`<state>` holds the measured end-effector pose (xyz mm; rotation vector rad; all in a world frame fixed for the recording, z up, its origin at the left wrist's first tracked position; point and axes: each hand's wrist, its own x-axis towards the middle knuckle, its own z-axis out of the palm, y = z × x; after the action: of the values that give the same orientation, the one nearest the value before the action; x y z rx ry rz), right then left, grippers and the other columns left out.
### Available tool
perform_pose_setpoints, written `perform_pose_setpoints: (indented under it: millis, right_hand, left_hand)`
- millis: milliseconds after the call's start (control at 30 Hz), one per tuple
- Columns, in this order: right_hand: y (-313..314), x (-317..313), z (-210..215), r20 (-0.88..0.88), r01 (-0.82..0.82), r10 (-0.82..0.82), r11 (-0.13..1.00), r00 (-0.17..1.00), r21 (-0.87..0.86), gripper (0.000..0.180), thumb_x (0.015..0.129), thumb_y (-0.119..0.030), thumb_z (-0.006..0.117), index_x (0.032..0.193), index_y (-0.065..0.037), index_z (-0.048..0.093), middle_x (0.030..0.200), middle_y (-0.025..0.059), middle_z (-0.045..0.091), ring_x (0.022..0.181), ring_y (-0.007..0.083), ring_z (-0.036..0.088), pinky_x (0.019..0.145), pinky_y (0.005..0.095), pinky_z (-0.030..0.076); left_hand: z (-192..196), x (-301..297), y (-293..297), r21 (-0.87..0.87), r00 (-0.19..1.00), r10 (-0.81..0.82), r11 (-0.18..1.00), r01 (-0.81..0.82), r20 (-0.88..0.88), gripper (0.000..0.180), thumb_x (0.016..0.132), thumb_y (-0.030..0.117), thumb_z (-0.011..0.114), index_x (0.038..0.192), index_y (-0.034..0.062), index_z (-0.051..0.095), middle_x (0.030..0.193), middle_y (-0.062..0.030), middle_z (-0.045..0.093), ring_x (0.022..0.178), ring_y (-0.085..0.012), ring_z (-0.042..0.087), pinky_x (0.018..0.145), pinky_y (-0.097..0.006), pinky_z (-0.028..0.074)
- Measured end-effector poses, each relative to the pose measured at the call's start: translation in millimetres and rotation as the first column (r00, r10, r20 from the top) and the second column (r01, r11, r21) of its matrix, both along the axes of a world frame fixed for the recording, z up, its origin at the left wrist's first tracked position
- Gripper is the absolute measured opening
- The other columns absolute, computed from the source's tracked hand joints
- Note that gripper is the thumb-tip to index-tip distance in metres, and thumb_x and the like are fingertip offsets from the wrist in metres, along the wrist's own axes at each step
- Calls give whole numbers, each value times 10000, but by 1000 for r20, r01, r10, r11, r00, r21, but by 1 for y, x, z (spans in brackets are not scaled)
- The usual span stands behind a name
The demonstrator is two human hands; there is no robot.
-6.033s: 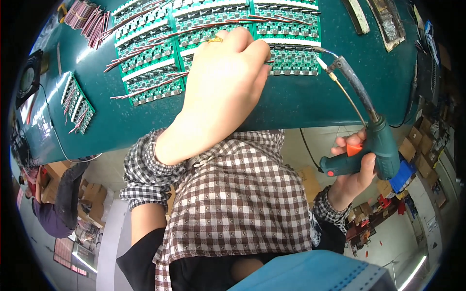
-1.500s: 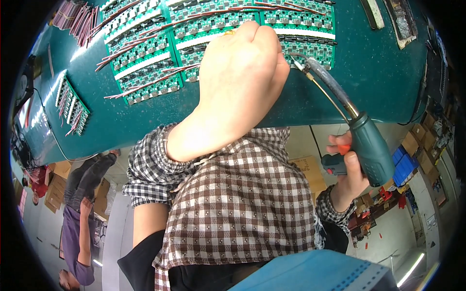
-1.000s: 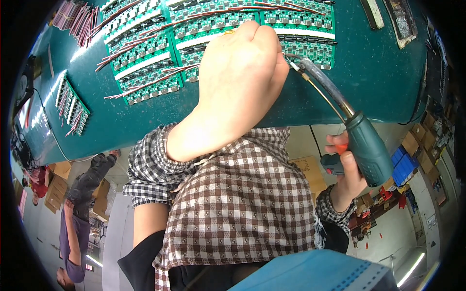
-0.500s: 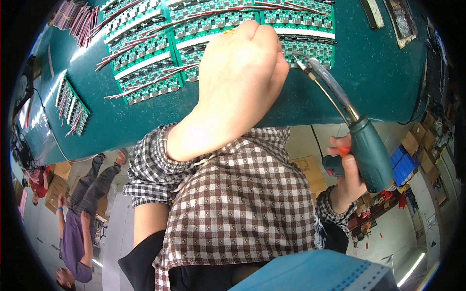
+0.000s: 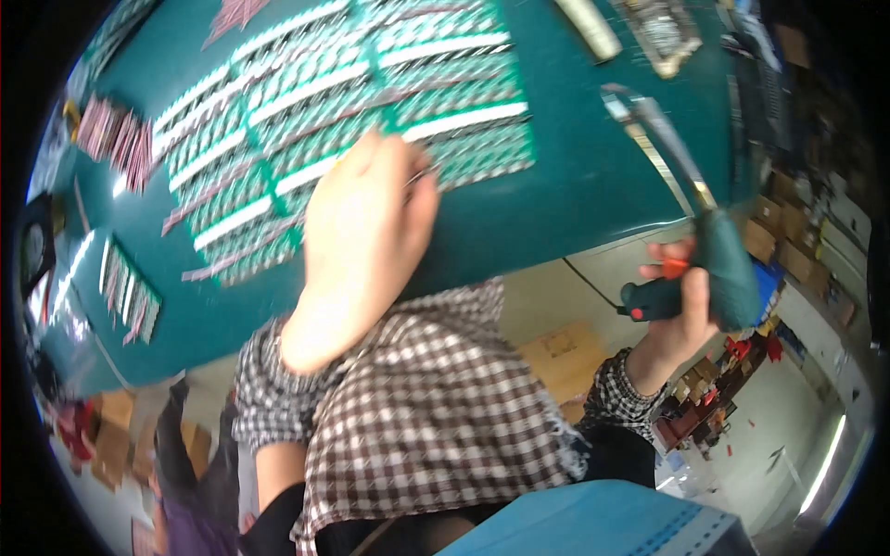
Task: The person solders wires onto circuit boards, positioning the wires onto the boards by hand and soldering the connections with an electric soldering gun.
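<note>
Left hand: I am resting my left hand (image 5: 366,246) flat on the green boards (image 5: 343,130). My fingers are bent down and pressing near a thin wire (image 5: 419,176). I am not wrapping anything in this hand.
Right hand: I am holding the soldering gun (image 5: 709,269) tight in my right hand (image 5: 681,310). My fingers are going around its dark green handle, next to a small red button.
Soldering gun: Its long metal tip (image 5: 649,125) is pointing up and away from me, above the surface (image 5: 575,199). It is sitting well apart from my left hand.
Green boards: Many small green boards with white strips are lying in rows on the dark green surface. Thin pink wires are running across them.
More parts: A bunch of pink wires (image 5: 116,148) is lying on the left side. A few more small boards (image 5: 125,287) are sitting lower down on the left.
Sleeves: I am wearing a checked shirt (image 5: 417,408).
Picture: It is all a bit blurry.
</note>
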<state>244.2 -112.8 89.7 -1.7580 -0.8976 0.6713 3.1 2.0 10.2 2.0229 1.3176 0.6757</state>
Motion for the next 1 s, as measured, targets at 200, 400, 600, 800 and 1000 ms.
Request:
perform_pose_setpoints:
  millis: [200,400,600,800,1000]
  right_hand:
    - [48,55,-28,400,77,-158,974,903,212,261,916,-119,507,1077,77,572,948,167,636,813,286,659,626,346,573]
    - [76,49,-28,325,133,-179,978,929,158,319,887,-150,552,1044,126,573,989,177,631,829,275,655,623,313,570]
    - [56,48,-10,511,-19,-83,981,855,191,256,904,-66,451,1051,115,556,973,222,607,881,333,641,706,375,569]
    - [12,11,-7,158,93,-129,972,979,216,350,902,-163,502,1124,106,513,982,222,622,829,325,658,624,326,576]
    - [-23,-37,-1,-243,-164,124,974,962,-155,481,852,-279,556,1124,113,490,892,159,589,722,264,653,541,310,562]
  left_hand:
    - [12,-7,-5,32,994,-47,998,50,-95,121,732,22,625,806,50,532,753,-117,516,665,-311,543,592,-393,435]
    - [4,-8,-1,-12,995,-41,999,40,-93,90,749,40,609,795,41,531,741,-130,520,669,-324,554,586,-409,443]
    - [2,5,11,135,995,-70,988,78,-64,103,771,83,583,751,-2,528,688,-144,534,610,-331,558,565,-410,466]
    - [-1,1,7,144,995,-62,987,73,-80,90,763,57,626,792,42,542,733,-101,552,650,-292,564,565,-368,454]
    - [-2,0,4,147,989,-86,984,104,-123,92,757,50,629,782,43,541,714,-100,540,636,-298,557,559,-369,449]
